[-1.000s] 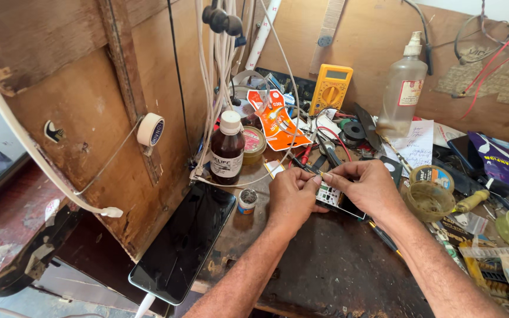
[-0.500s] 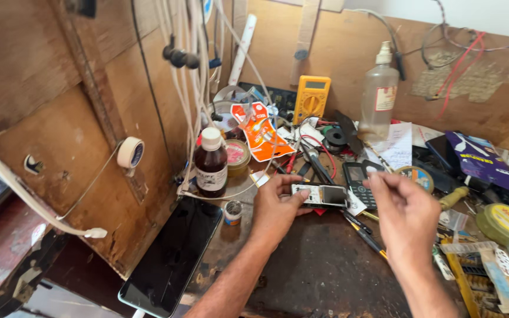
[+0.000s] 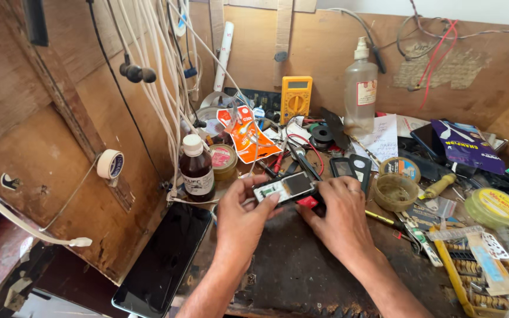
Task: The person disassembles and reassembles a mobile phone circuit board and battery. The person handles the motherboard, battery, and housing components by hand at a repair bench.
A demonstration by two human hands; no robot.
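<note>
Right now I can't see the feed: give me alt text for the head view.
Over a cluttered wooden workbench, the left hand and the right hand both grip a small opened phone with its circuit board showing. A dark brown bottle stands just left of it, a yellow multimeter leans against the back wall, and a black smartphone lies at the bench's left edge.

Left hand (image 3: 244, 215) grips a small opened phone board (image 3: 284, 188) by its left end, thumb on top. Right hand (image 3: 340, 215) touches its right end, fingers curled beneath. Dark brown bottle (image 3: 196, 169) with white cap stands just left. Black smartphone (image 3: 163, 259) lies screen-up at the bench edge. Yellow multimeter (image 3: 296, 99) leans against the back wall; clear spray bottle (image 3: 360, 94) stands beside it.
</note>
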